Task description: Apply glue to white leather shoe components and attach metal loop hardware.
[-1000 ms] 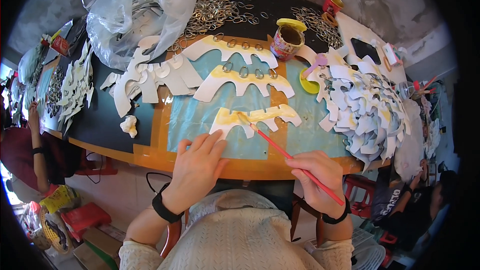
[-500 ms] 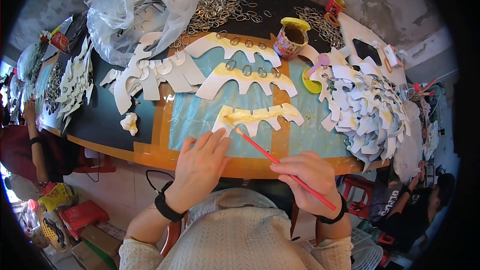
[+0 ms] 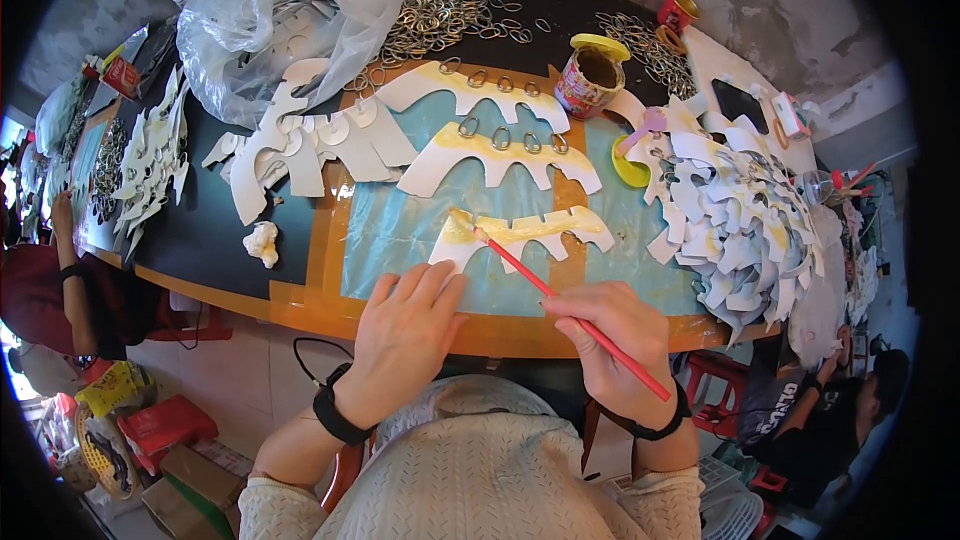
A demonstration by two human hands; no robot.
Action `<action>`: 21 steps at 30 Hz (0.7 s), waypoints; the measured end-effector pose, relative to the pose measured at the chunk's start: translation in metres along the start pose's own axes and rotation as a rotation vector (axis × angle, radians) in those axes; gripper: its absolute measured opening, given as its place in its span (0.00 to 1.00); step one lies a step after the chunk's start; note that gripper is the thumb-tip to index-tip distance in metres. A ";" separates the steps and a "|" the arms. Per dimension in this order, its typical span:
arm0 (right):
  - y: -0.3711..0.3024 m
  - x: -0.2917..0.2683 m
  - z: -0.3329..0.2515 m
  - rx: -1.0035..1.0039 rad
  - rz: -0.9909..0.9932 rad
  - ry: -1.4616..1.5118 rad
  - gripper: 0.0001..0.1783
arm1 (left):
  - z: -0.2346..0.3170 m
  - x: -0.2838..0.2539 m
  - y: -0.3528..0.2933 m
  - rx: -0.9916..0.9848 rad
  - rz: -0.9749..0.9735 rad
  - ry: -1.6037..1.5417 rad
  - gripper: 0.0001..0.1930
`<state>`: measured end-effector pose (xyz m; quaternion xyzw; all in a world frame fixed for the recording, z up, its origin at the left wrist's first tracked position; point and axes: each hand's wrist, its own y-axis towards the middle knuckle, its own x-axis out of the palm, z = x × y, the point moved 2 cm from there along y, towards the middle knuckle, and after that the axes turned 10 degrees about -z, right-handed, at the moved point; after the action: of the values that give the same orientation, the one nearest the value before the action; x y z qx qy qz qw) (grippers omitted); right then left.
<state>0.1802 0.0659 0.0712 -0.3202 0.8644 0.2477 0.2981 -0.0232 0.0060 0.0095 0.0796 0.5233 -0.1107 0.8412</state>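
Note:
My right hand (image 3: 615,340) is closed round the red handle of a thin brush (image 3: 530,273). The brush tip rests on the left part of a white scalloped cutout (image 3: 448,243), where a wet-looking yellow coating runs along the upper band. My left hand (image 3: 410,325) lies palm down with fingers stretched out, fingertips at the cutout's lower left end. Beyond it lie two similar cutouts, the middle one (image 3: 428,172) and the far one (image 3: 410,90), both coated yellow along the top and carrying several metal rings (image 3: 532,142).
An open tin (image 3: 588,85) of dark brown contents stands behind. At right lies a heap of coated cutouts (image 3: 735,230); at left, plain cutouts (image 3: 300,165) beside a clear plastic bag (image 3: 225,50). Loose rings (image 3: 450,15) cover the back. Another person's arm (image 3: 75,290) is at far left.
The brush tip has moved away from me, from the cutout's lower left part up onto the yellow band. My left hand stays at the cutout's end.

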 end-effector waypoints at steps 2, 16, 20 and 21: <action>0.000 0.000 -0.001 0.004 0.006 -0.004 0.12 | 0.000 0.000 0.000 -0.003 -0.001 0.002 0.22; -0.020 -0.011 -0.004 0.139 -0.034 0.127 0.09 | 0.002 -0.001 -0.001 -0.016 -0.017 0.015 0.23; -0.033 -0.018 0.003 0.177 0.054 0.088 0.08 | 0.003 0.001 0.000 -0.014 -0.014 0.018 0.23; -0.036 -0.020 0.004 0.196 0.065 0.094 0.07 | 0.003 0.000 0.000 -0.014 -0.014 0.018 0.23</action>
<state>0.2199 0.0523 0.0734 -0.2724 0.9076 0.1561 0.2789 -0.0205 0.0051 0.0104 0.0711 0.5323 -0.1122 0.8361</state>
